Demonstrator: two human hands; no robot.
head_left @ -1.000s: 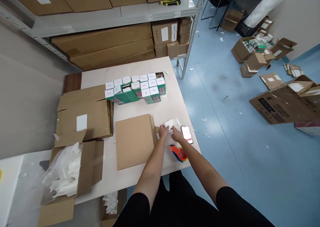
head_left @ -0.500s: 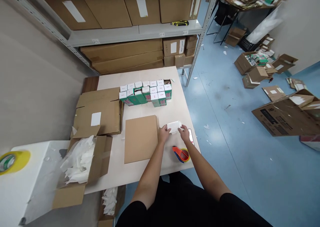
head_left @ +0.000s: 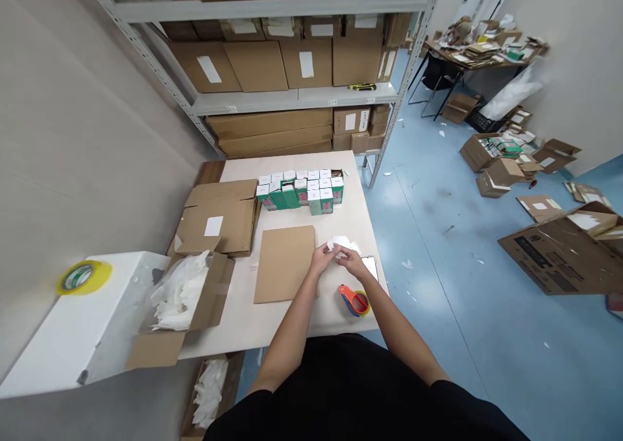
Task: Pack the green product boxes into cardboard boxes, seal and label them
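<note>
My left hand [head_left: 321, 258] and my right hand [head_left: 351, 262] meet over the right part of the table. Their fingers are closed on a crumpled, folded white paper [head_left: 339, 240], whose far side shows beyond the fingertips. Whether anything is wrapped inside it, I cannot tell. A flat brown cardboard box [head_left: 285, 266] lies just left of my left hand. Close to my right forearm are an orange-and-blue tape dispenser [head_left: 351, 298] with yellow tape and a phone [head_left: 370, 267] with a lit white screen.
Several green-and-white small boxes [head_left: 316, 194] stand in rows farther back. Flattened cartons [head_left: 219, 214] and an open carton [head_left: 209, 298] of white paper are on the left. Yellow tape [head_left: 84, 277] rests on a white block. Behind is a shelf [head_left: 292, 97] of cartons; more cartons [head_left: 559, 253] are on the floor.
My hands have come together, and the white paper between them has gone from a stretched rectangle to a more bunched shape. The camera view has tilted up and swung left.
</note>
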